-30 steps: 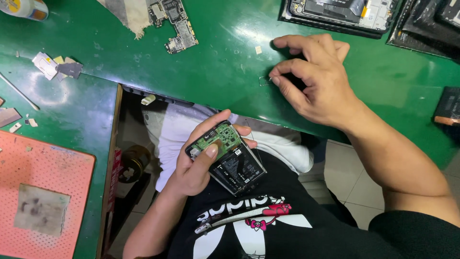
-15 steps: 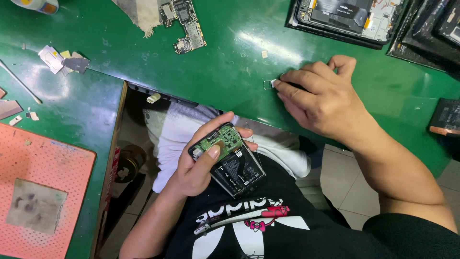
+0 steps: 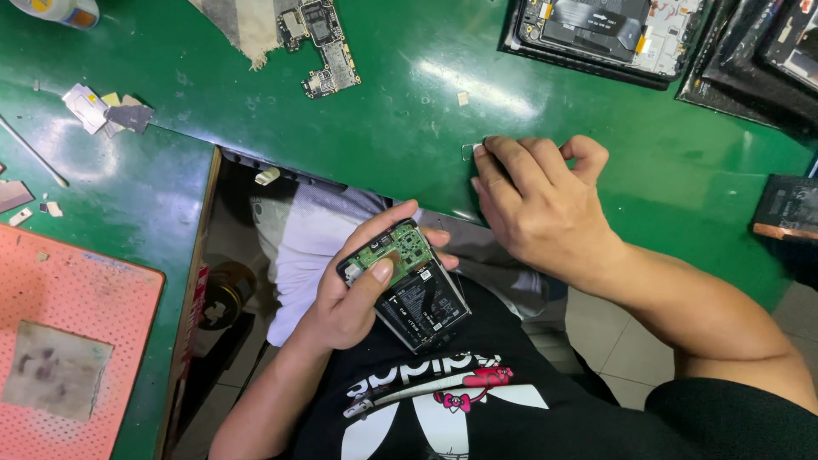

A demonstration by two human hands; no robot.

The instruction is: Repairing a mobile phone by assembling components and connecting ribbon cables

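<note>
Green bench [image 3: 256,128]: left hand [image 3: 358,294] grips opened phone [image 3: 407,285]; right hand [image 3: 541,204] fingers pressing bench, nothing gripped.

We see two hands: our left hand [image 3: 345,298] and our right hand [image 3: 532,204]. We count one open phone [image 3: 409,285] with its back off. One loose circuit board [image 3: 324,43] lies on the green bench [image 3: 400,111]. There is one red mat [image 3: 68,341], one grey cloth [image 3: 243,25], and one little heap of paper scraps [image 3: 106,111].
</note>
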